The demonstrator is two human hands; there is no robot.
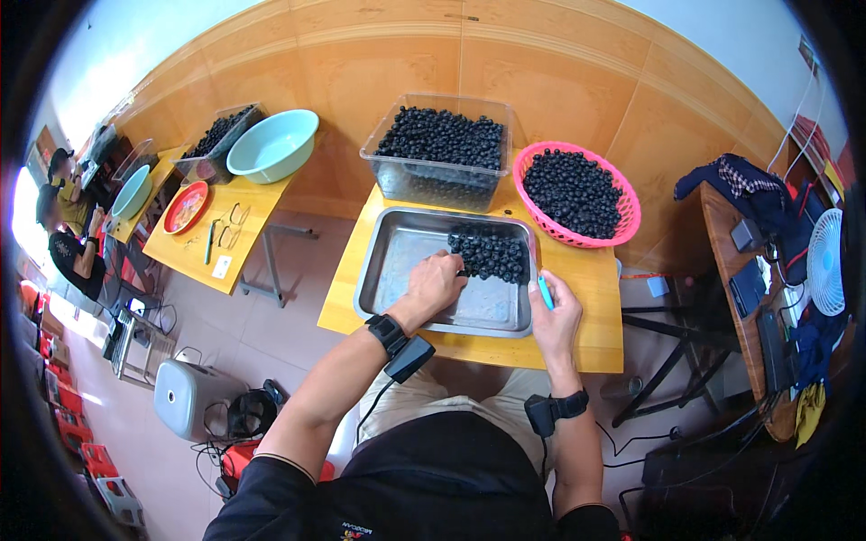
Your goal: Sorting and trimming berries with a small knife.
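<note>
A shallow metal tray (379,270) lies on the yellow table before me. Dark round berries that look like blueberries (492,258) are packed in a patch in its upper right part. My left hand (435,285) is over the tray, its curled fingers at the patch's left edge; what they pinch, if anything, is hidden. My right hand (557,316) grips a small knife with a teal handle (546,292) at the tray's right rim. Its thin blade points away from me, close to the patch's right end.
Behind the tray stands a clear plastic bin (437,185) full of the berries. A pink basket (631,212) of them is at the back right. The table's left neighbour (244,260) holds a turquoise basin (275,149), a red bowl (187,207) and glasses. Two people sit far left.
</note>
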